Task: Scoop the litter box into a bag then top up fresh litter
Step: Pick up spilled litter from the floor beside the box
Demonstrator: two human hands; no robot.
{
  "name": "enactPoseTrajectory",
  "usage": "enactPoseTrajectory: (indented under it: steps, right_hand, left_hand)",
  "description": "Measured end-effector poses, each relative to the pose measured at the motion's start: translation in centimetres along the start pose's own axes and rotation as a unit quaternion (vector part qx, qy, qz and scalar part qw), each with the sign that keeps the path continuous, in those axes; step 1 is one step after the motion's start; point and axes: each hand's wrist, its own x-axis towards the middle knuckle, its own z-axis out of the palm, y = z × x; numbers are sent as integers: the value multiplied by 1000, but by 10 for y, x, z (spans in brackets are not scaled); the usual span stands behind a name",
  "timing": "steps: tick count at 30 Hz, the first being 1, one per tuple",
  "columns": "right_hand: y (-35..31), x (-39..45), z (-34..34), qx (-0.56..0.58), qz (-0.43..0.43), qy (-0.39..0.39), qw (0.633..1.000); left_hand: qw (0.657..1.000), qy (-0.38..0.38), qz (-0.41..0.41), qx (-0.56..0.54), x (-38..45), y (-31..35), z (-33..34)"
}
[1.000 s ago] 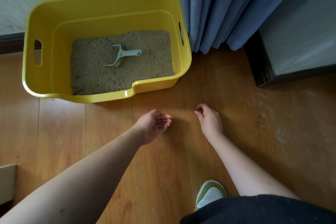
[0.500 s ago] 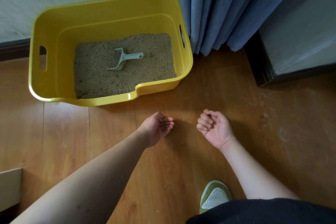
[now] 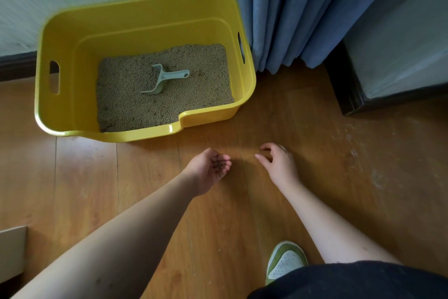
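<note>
Litter box point(image 3: 60, 109), yellow plastic with cut-out side handles, sits on the wooden floor point(image 3: 150, 177) ahead of both hands and offset toward the left hand's side, against the wall. Blue curtain point(image 3: 286, 15) hangs ahead of the right hand, touching the box's right wall. Litter point(image 3: 135, 104) covers the box bottom. Grey-green scoop point(image 3: 163, 78) lies on the litter, handle pointing right. Left hand point(image 3: 208, 170) is palm-up and cupped, holding a few dark granules point(image 3: 220, 164). Right hand point(image 3: 278, 163) is palm-down just beside it, fingertips drawn together near the floor; contents, if any, cannot be determined. Green-and-white shoe point(image 3: 286, 260) rests near the right forearm.
</note>
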Motion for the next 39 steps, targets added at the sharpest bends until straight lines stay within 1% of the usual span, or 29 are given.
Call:
enactPoseTrajectory:
  steps: [5,7,9,10,11,12,13,14,15,16,17,18,19,21,26,29,30,31,32,33,34,36,38,39]
  right_hand:
    - [1,4,9,-11,-31,55,998]
    - [1,4,10,-30,-32,59,997]
    - [-2,4,6,-32,-27,40,998]
    - [-3,5,2,5,-10,24,1000]
    - [-5,6,-3,91,31,5,995]
    - [-7,5,-9,223,91,-12,971]
    - [-9,4,-14,376,150,-31,914]
    - [-9,2,-17,505,190,-44,841]
    - [-11,-2,-19,600,211,-56,770]
    - [-12,-5,-19,661,219,-67,715]
    - [-14,-8,-19,700,226,-82,672]
    - [-15,-10,-18,728,230,-94,639]
    - [-16,-11,-17,747,230,-108,614]
    - [-18,-11,-17,760,219,-133,597]
    - [-26,-5,-16,756,208,-160,600]
    - [-32,2,-12,772,216,-156,577]
    - [-33,5,-11,774,217,-153,575]
    - [-33,7,-10,767,218,-149,585]
    - [-33,11,-10,750,219,-138,609]
    - [-34,14,-11,722,225,-120,643]
    - [-33,18,-13,682,234,-95,686]
    - [-34,26,-19,566,234,-42,790]
    - [-35,37,-25,408,182,-4,895]
    - [-36,44,-26,331,133,2,934]
  left_hand:
    - [1000,-6,0,-10,2,1,-7]
    - [1000,-2,2,-11,2,1,-9]
    - [1000,0,3,-14,3,1,-10]
    - [1000,-1,3,-13,3,1,-10]
    - [1000,-5,1,-11,3,1,-10]
    - [1000,-12,-1,-9,3,1,-9]
    - [1000,-19,-3,-7,2,2,-8]
    - [1000,-25,-5,-7,1,2,-7]
    - [1000,-30,-4,-9,0,3,-5]
    - [999,-32,-2,-11,-1,3,-2]
    - [999,-34,0,-13,-2,4,0]
    - [999,-34,2,-14,-2,4,2]
    - [999,-34,4,-14,-3,4,3]
    - [999,-36,1,-12,-3,3,5]
    - [999,-49,-5,0,-6,3,6]
    - [999,-43,-2,-12,-6,7,5]
    - [999,-41,-2,-16,-5,8,4]
    - [999,-38,-2,-19,-5,9,3]
    - [999,-36,-2,-23,-5,9,2]
    - [999,-33,-2,-27,-4,9,1]
    - [999,-32,-2,-29,-3,9,-1]
    - [999,-29,-1,-27,-2,8,-5]
    - [999,-26,3,-20,-1,7,-9]
    - [1000,-25,5,-17,-2,8,-10]
